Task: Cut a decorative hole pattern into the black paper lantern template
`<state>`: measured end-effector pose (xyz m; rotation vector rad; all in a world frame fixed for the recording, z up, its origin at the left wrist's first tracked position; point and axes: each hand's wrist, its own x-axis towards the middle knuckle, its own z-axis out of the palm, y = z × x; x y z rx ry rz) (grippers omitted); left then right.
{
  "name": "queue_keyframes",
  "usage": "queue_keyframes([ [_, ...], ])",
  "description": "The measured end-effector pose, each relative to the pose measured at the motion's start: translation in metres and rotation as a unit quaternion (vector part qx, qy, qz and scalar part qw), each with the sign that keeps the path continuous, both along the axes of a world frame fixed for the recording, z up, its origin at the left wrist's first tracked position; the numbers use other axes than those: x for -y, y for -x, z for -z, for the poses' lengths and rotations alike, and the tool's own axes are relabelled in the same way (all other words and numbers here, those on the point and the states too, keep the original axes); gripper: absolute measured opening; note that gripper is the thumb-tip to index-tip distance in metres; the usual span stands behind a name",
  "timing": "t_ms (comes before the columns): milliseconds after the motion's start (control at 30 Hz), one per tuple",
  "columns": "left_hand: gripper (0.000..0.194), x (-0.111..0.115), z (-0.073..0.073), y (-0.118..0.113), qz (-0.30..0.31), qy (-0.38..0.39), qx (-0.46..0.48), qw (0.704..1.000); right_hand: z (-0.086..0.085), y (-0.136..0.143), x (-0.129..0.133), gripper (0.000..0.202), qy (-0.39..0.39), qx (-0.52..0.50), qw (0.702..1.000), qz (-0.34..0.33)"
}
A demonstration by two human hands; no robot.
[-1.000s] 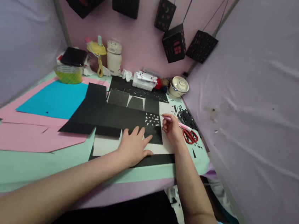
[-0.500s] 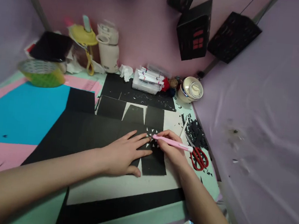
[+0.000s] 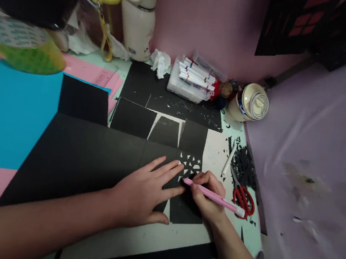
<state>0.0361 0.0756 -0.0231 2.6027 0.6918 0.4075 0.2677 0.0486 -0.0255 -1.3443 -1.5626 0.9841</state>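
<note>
My left hand [image 3: 148,190] lies flat with its fingers spread on a large folded sheet of black card [image 3: 96,154]. Between the fingers and thumb of my right hand [image 3: 211,193] is a slim pink craft knife [image 3: 215,197], gripped like a pen. Its tip meets the card just beyond my left fingertips, at the lower side of a patch of small cut-out triangles [image 3: 190,163]. Flaps of the card stick out along its far side. Beneath the card is a pale board [image 3: 117,243].
Red-handled scissors [image 3: 243,202], a white pen-like stick [image 3: 229,160] and black paper scraps [image 3: 245,166] lie to the right. Behind stand a box of white markers [image 3: 190,84], a cream tub [image 3: 250,102] and a white bottle [image 3: 137,27]. Blue paper [image 3: 13,121] spreads left; black paper houses [image 3: 289,26] hang above.
The view has moved closer and turned, so things look larger. Against the cut-outs, my right hand and the knife tip sit nearer to me, uncovering more triangles. My left hand stays spread on the card.
</note>
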Motion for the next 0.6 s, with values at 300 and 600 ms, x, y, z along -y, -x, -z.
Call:
queue_keyframes([
  [300, 0.069, -0.0002, -0.0015, 0.0007, 0.000, 0.009, 0.001, 1.000, -0.0025, -0.0008, -0.0006, 0.011, 0.018, 0.021, 1.000, 0.002],
  [600, 0.069, 0.0000, 0.0003, -0.0002, -0.002, 0.011, 0.005, 1.000, -0.0068, 0.0020, -0.0060, 0.013, 0.047, 0.026, 0.998, 0.014],
])
